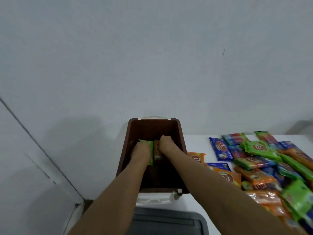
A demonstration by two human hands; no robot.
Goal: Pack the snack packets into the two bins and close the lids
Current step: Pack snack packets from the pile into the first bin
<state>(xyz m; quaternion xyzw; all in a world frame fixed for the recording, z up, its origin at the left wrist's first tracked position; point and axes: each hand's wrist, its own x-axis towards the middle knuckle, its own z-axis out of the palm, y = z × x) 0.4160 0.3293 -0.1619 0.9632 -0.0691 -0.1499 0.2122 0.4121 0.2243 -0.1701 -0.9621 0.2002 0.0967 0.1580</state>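
Nearest, at the bottom edge: a grey lid (166, 223) lying flat, just in front of the brown bin (182, 143). The bin stands at the left end of the white surface (196, 143), with its lid off; white latches show at its near and far rims. Both forearms reach down through the opening, taking up most of its width.

Inside the bin, the left hand (141, 149) has its fingers curled over a green packet (151, 152). The right hand (166, 144) is curled on an orange packet (157, 152), which touches the green one on its right. Both packets sit low against the floor of the bin.

To the right, a loose pile of packets (264, 160) covers the surface up to the frame's right edge. Beyond everything is a plain wall (152, 56).
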